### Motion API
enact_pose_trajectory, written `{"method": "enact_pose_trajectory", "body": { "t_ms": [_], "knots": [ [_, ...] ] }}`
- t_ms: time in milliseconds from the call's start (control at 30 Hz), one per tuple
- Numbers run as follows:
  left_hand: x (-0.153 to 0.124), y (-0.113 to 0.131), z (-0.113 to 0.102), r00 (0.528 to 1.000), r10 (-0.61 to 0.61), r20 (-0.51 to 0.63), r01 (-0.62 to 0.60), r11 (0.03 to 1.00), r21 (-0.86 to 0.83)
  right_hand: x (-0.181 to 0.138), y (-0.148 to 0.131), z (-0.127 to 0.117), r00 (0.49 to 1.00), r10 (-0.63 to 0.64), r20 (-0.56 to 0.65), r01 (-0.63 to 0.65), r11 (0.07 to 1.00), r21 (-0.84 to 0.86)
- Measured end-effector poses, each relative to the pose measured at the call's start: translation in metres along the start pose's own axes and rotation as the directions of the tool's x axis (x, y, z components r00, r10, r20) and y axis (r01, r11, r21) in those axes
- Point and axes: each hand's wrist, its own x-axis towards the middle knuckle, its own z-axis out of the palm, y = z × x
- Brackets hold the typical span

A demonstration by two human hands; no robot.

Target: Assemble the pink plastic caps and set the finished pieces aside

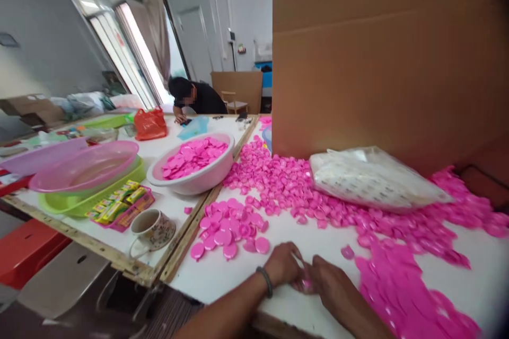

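Observation:
My left hand [283, 266], with a dark band at the wrist, meets my right hand [333, 283] low over the white table near its front edge. The fingers of both are closed around a small pink plastic piece [307, 284], mostly hidden by them. To the left lies a small heap of round pink pieces [222, 230]. Flat pink discs [393, 280] spread in a thick layer beside my right forearm. A single pink piece [347, 252] sits apart, just beyond my right hand. Farther back, many small pink caps [278, 180] cover the table.
A clear bag of white pieces [374, 177] rests on the caps before a tall cardboard box [358, 63]. To the left stand a white basin [191, 183] of pink discs, a patterned mug [159, 230] and a pink basket [127, 217] of yellow packets. Another person [202, 98] leans over the far table.

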Motion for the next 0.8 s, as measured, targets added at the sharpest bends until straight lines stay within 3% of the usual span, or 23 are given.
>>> {"method": "enact_pose_trajectory", "body": {
  "t_ms": [133, 233, 400, 567, 700, 800],
  "knots": [
    [-0.002, 0.0, -0.003, 0.998, 0.058, 0.035, -0.06, 0.997, 0.056, 0.0, -0.009, -0.012, 0.989, -0.132, 0.072, 0.14, 0.982, -0.125],
    [-0.002, -0.003, -0.003, 0.992, 0.117, 0.041, -0.119, 0.99, 0.07, -0.004, -0.009, -0.014, 0.986, -0.16, 0.04, 0.165, 0.97, -0.176],
    [-0.008, -0.009, -0.01, 0.966, 0.253, 0.057, -0.258, 0.959, 0.115, -0.018, -0.007, 0.007, 0.991, -0.085, -0.105, 0.092, 0.993, 0.067],
    [-0.022, 0.001, -0.03, 0.931, 0.344, 0.121, -0.352, 0.935, 0.049, -0.016, -0.03, 0.02, 0.976, 0.073, -0.205, 0.014, 0.918, 0.395],
    [-0.03, 0.005, -0.036, 0.94, 0.327, 0.1, -0.325, 0.945, -0.036, -0.011, -0.045, 0.012, 0.975, 0.027, -0.22, 0.062, 0.921, 0.385],
    [-0.028, -0.003, -0.027, 0.961, 0.266, 0.07, -0.267, 0.964, -0.005, -0.016, -0.035, 0.005, 0.993, -0.022, -0.114, 0.053, 0.958, 0.281]
  ]
}}
